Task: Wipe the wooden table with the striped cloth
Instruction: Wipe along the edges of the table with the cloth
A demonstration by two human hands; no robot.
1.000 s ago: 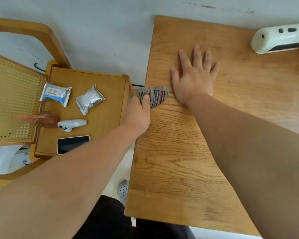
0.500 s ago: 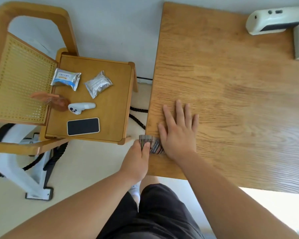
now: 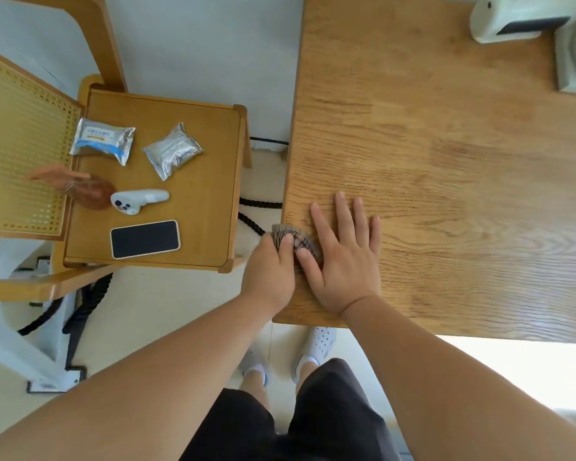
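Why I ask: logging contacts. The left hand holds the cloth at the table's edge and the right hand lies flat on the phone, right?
No: the right hand lies flat on the table beside the cloth, not on the phone. The head view shows it; the left hand does hold the cloth.

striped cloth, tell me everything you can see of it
The striped cloth is a small bunched wad of soft-looking fabric with thin stripes in grey, dark and reddish tones. It sits at the left edge of the wooden table, near the close corner, reaching just past the edge. The left hand grips it, thumb on top. The right hand lies flat beside it, thumb touching its right side. The hands hide part of it.
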